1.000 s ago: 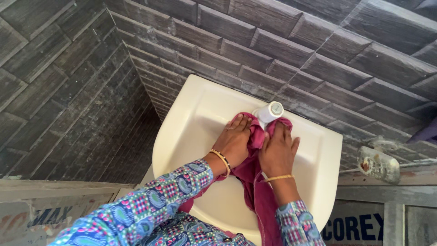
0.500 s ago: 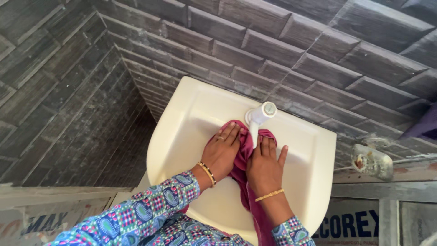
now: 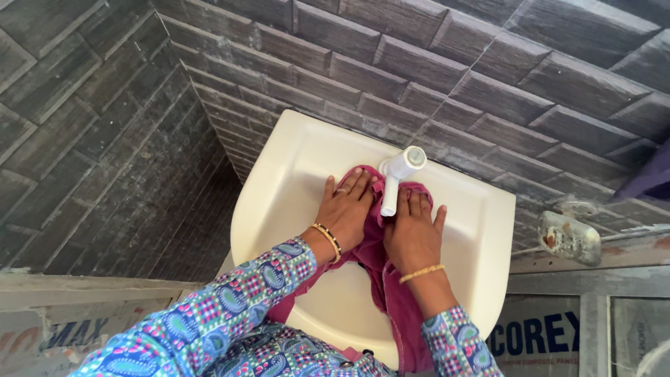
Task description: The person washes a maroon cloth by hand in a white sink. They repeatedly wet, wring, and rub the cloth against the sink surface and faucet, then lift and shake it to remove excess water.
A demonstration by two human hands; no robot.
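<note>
While both palms lie flat on the magenta cloth [image 3: 380, 262], I am pressing it down into the cream washbasin [image 3: 279, 181], which I take to be the scrubbing or wringing-out part of a wash. My left hand [image 3: 347, 211] rests on the cloth's left side with its fingers spread and straight, gripping nothing; my right hand [image 3: 413, 232] lies just beside it, fingers likewise extended and flat on the fabric. Between the 2 hands, at the far edge of the cloth, stands the white plastic tap [image 3: 399, 173]. One end of the cloth trails over the near rim toward my patterned sleeves. As a next move, I judge the cloth would need gathering into a grip, since flat palms cannot lift it. No water shows, though it may be too fine to see. The drain is hidden under the cloth, and the basin's near rim is covered by my arms.
</note>
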